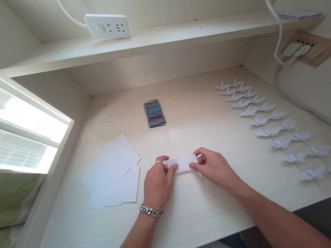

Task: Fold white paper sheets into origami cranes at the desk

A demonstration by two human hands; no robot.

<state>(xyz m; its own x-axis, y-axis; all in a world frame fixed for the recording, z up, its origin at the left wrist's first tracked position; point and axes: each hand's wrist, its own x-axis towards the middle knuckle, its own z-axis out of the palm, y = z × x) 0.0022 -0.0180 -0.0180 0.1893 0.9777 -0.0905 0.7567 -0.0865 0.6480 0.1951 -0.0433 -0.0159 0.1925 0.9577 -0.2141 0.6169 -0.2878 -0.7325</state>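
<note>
A folded strip of white paper (183,164) is stretched between my two hands, low over the desk. My left hand (159,181) pinches its left end between thumb and fingers; a ring and a chain bracelet show on that arm. At the right end, my right hand (214,166) grips the strip with the thumb in front and the fingertips behind. Loose sheets of white paper (111,175) lie in an overlapping pile left of my left hand. Over to the right stand folded paper cranes (279,143) in two long rows.
A dark, blurred-out phone-like object (154,113) lies beyond my hands. A white power strip (107,25) rests on the shelf (166,35). At right, plugs sit in a wall socket (313,47), with a cable (302,107) running down. A bright window (11,119) borders the left.
</note>
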